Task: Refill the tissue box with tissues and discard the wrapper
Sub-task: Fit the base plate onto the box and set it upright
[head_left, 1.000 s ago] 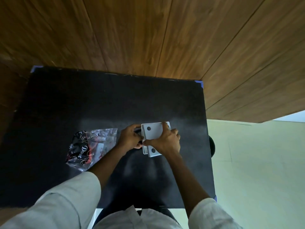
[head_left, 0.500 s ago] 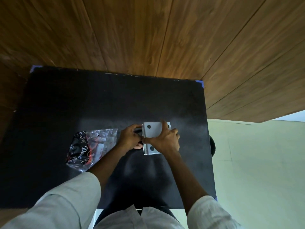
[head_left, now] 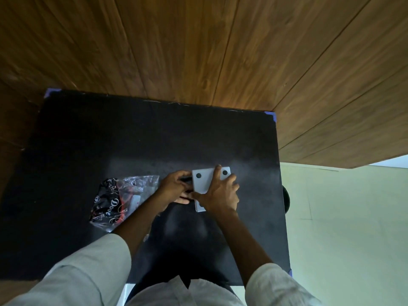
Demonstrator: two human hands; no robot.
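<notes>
Not much has changed from half a second ago. The right hand [head_left: 217, 195] now lies flatter, fingers spread, pressing on the pale grey square tissue box [head_left: 204, 182] with dark dots, right of centre on the black table [head_left: 110, 133]. The left hand [head_left: 174, 187] still curls round its left edge. Can't see inside. The crumpled clear-and-black plastic wrapper [head_left: 119, 202] lies to the left.

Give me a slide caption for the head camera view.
Right hand presses flat on the white tissue box, left hand grips its edge; the wrapper lies left on the black table.
</notes>
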